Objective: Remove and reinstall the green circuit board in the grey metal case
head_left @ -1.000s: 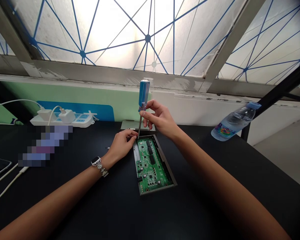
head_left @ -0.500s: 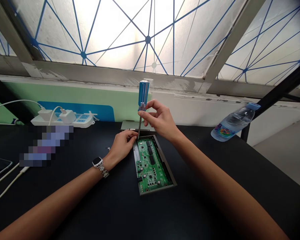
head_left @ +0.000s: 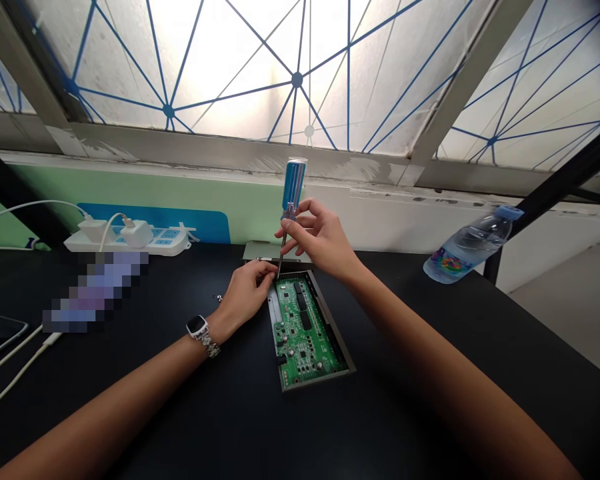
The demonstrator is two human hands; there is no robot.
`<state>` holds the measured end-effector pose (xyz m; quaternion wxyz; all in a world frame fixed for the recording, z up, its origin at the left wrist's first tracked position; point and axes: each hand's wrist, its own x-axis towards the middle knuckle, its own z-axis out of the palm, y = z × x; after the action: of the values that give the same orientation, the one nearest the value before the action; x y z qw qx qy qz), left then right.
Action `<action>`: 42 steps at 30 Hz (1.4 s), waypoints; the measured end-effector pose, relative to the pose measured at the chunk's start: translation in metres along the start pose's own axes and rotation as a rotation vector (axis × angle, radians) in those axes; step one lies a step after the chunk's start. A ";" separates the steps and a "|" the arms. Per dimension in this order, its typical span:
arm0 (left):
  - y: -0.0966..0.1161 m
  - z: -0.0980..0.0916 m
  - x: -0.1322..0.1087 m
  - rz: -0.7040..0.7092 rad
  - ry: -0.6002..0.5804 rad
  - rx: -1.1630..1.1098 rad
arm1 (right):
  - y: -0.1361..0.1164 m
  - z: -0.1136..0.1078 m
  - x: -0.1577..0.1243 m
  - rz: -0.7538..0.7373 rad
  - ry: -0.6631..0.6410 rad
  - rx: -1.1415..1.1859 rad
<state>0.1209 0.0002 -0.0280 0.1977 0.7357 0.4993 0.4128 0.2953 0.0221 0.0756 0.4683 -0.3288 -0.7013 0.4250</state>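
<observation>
A screwdriver [head_left: 293, 185] with a blue, clear-ended handle stands nearly upright, its tip at the far left corner of a green circuit board [head_left: 307, 340] set in a metal frame. The fingers of my right hand [head_left: 325, 237] are closed round it, just below the thick part of the handle. My left hand [head_left: 249, 291] rests at that same corner, thumb and fingertips pinched together beside the screwdriver's tip. Whether those fingers hold the shaft, a screw or only the frame's edge is hidden. Some small shiny screws [head_left: 219, 298] lie left of my left hand.
A grey metal plate [head_left: 275, 251] lies behind the board. At the back left is a white power strip [head_left: 173, 241] with chargers and cables; a phone [head_left: 3, 333] lies at the left edge. A water bottle [head_left: 467, 247] leans at the right near a black post.
The screwdriver's handle has tilted slightly to the right, and my right hand's fingers have shifted on it. My left hand and the board stay in place.
</observation>
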 end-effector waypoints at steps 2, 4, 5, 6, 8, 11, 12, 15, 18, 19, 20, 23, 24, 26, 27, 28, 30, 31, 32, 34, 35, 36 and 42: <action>0.000 -0.002 -0.002 0.048 -0.016 0.054 | -0.002 -0.002 0.000 -0.020 0.001 -0.018; 0.002 -0.005 -0.003 0.093 -0.036 0.111 | -0.004 -0.005 0.001 -0.033 -0.030 -0.024; 0.003 -0.007 -0.004 0.113 -0.046 0.143 | -0.004 -0.007 0.001 -0.034 -0.051 -0.029; 0.004 -0.008 -0.005 0.131 -0.056 0.175 | -0.005 -0.009 0.002 -0.031 -0.073 -0.035; 0.008 -0.012 -0.007 0.169 -0.075 0.246 | -0.007 -0.014 0.002 -0.023 -0.117 -0.043; 0.014 -0.017 -0.007 0.236 -0.104 0.359 | -0.009 -0.021 0.003 -0.024 -0.167 -0.020; 0.016 -0.018 -0.006 0.260 -0.116 0.396 | -0.009 -0.023 0.003 -0.025 -0.180 -0.006; 0.019 -0.024 -0.002 0.314 -0.150 0.500 | -0.008 -0.027 0.003 -0.015 -0.213 0.028; 0.017 -0.030 -0.001 0.332 -0.183 0.561 | -0.008 -0.030 0.003 0.008 -0.257 0.045; 0.015 -0.031 -0.001 0.334 -0.195 0.567 | -0.009 -0.030 0.003 0.019 -0.266 0.049; 0.013 -0.033 -0.002 0.334 -0.207 0.564 | -0.010 -0.030 0.003 0.030 -0.270 0.053; 0.009 -0.035 -0.006 0.316 -0.232 0.531 | -0.014 -0.031 0.002 0.054 -0.249 0.073; 0.009 -0.036 -0.006 0.306 -0.229 0.513 | -0.014 -0.031 0.003 0.052 -0.236 0.079; 0.011 -0.036 -0.007 0.289 -0.199 0.456 | -0.016 -0.032 0.004 0.028 -0.192 0.090; 0.012 -0.035 -0.006 0.288 -0.175 0.423 | -0.016 -0.033 0.004 0.009 -0.157 0.093; 0.015 -0.034 -0.006 0.299 -0.148 0.393 | -0.016 -0.035 0.005 -0.014 -0.113 0.095; 0.019 -0.031 -0.006 0.349 -0.127 0.353 | -0.017 -0.037 0.007 -0.057 -0.012 0.093; 0.021 -0.028 -0.006 0.380 -0.149 0.347 | -0.017 -0.038 0.007 -0.073 0.036 0.089; 0.022 -0.026 -0.007 0.406 -0.193 0.342 | -0.018 -0.040 0.007 -0.085 0.078 0.085; 0.023 -0.021 -0.010 0.431 -0.306 0.334 | -0.020 -0.041 0.007 -0.098 0.137 0.079; 0.024 -0.020 -0.011 0.431 -0.353 0.337 | -0.021 -0.042 0.007 -0.102 0.154 0.079; 0.025 -0.020 -0.012 0.430 -0.384 0.348 | -0.022 -0.042 0.007 -0.105 0.166 0.081; 0.041 -0.034 -0.009 0.395 -0.385 0.641 | -0.018 -0.042 0.008 -0.103 0.192 0.113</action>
<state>0.1157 -0.0291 0.0168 -0.0343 0.9052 0.4058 0.1219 0.3308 0.0334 0.1033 0.5726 -0.3046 -0.6440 0.4057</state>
